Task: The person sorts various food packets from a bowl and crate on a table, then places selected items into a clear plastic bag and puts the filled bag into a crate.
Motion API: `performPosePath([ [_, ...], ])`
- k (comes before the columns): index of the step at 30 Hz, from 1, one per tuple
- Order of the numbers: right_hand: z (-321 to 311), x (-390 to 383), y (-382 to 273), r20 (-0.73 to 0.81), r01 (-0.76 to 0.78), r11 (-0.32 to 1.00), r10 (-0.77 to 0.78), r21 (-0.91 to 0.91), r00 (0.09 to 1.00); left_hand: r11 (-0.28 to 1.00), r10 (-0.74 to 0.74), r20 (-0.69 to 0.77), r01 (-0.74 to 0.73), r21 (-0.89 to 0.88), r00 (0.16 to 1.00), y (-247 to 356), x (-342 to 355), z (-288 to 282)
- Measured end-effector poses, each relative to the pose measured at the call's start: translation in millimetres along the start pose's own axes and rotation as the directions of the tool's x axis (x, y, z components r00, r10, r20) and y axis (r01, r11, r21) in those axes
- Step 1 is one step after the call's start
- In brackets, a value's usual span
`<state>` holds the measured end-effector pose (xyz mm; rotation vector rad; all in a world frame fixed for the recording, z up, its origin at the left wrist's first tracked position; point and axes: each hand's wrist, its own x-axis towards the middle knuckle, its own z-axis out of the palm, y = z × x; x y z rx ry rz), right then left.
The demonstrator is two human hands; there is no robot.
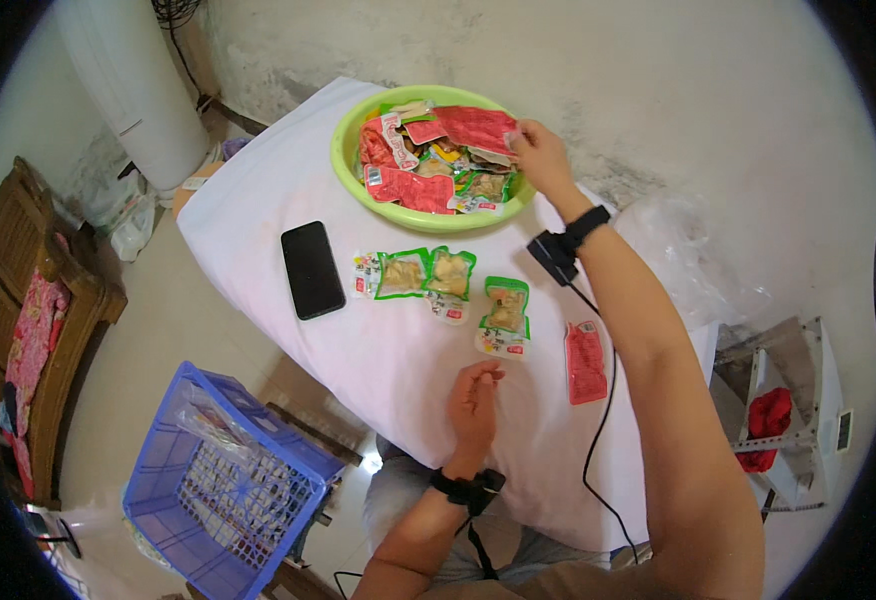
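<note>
At the right rim of a green plastic basin (340, 170), my right hand (546, 160) pinches the end of a red snack packet (476, 128). This packet lies over a heap of other red and green-edged food packets in the basin. My left hand (475, 400) rests low over the white-covered table, its fingers loosely curled, with nothing visible in them. Just beyond it lies a green-edged clear packet (506, 312) with pale food inside. Two similar packets, one (402, 274) beside another (450, 272), overlap farther left. A single red packet (586, 362) lies to the right.
A black phone (312, 270) lies on the table (258, 205) at the left. Below on the floor side stands a blue plastic crate (173, 480). A wooden chair (68, 330) is at far left. Clear plastic bags (683, 250) and a white shelf (788, 430) are at the right.
</note>
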<state>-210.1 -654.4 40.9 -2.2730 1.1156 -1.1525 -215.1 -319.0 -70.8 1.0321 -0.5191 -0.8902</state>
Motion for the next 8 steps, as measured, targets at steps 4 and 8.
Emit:
performPosePath([
  [4,-62,-28,-31,0.19,-0.28,0.898,0.226,0.339,0.955,0.999,0.017,-0.017,-0.017,0.031,1.0,6,3,-4],
  [8,-115,-51,-4,0.645,-0.387,0.891,0.153,0.238,0.748,0.999,0.033,-0.032,-0.032,0.028,0.999,-3,2,-4],
])
